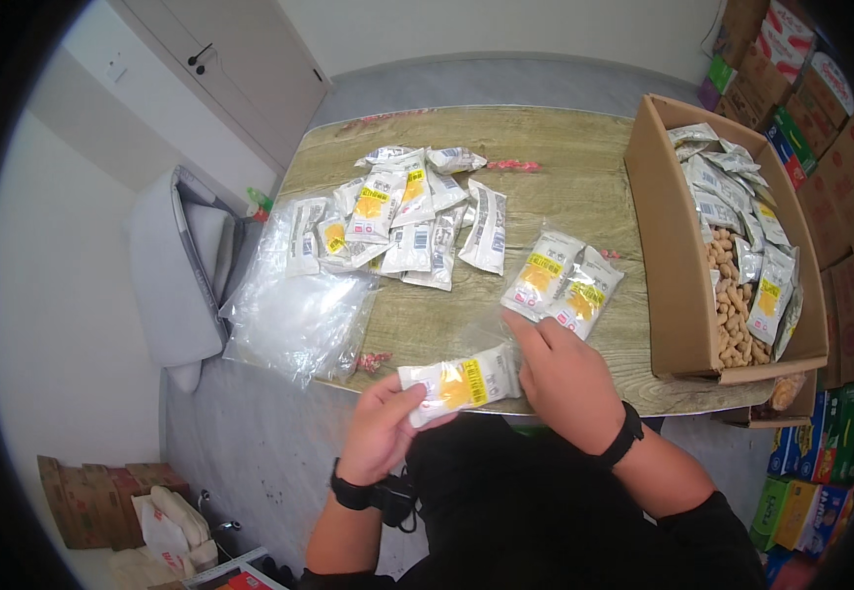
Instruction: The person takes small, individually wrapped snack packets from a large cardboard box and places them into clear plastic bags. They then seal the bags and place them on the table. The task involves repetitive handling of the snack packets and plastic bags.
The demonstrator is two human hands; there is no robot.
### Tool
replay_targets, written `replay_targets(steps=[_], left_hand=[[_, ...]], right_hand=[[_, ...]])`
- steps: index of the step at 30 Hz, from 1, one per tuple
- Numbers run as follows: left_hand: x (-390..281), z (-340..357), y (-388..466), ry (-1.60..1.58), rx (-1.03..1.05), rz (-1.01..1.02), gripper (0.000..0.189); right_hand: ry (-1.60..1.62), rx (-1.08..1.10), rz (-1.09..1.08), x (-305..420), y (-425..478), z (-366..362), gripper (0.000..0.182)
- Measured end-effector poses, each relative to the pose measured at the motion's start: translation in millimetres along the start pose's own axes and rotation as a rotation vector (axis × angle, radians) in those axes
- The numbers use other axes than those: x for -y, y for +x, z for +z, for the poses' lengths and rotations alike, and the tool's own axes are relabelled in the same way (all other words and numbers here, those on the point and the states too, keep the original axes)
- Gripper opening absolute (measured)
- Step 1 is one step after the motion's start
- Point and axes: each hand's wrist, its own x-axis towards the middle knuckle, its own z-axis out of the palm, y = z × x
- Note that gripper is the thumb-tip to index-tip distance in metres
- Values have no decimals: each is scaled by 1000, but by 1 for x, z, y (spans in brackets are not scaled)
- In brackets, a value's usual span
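My left hand [390, 420] grips one end of a white, yellow-printed snack packet [460, 383], held level near the table's front edge. Two similar packets, a left one [542, 273] and a right one [585, 295], lie side by side, seemingly inside a clear plastic bag [492, 324]. At the near end of that bag, my right hand [570, 376] pinches the film with index and middle fingers on top; its thumb is hidden. The held packet's far end comes close to the right hand. Beyond them a loose pile of the same packets [412, 214] covers part of the wood-patterned table [574, 155].
Flat clear plastic bags [294, 310] overhang the table's left edge. On the right, an open cardboard box [670, 295] holds packets and loose unshelled peanuts [729, 302]. Stacked cartons [843, 192] line the right side. A grey padded seat [176, 287] stands left of the table.
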Motion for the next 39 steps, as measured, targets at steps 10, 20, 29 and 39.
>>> replay_targets(steps=[10,20,29,39], left_hand=[[44,76,40,-509,126,70,37],[58,84,81,-242,124,43,28],[32,117,54,-136,-227,112,20],[-74,67,151,1262,-119,270,29]], right_hand=[[121,-204,-34,4,3,6,13],[167,-271,-89,0,6,-1,16],[182,-110,-79,-12,4,-4,41],[-29,159,39,-12,-24,-1,74]])
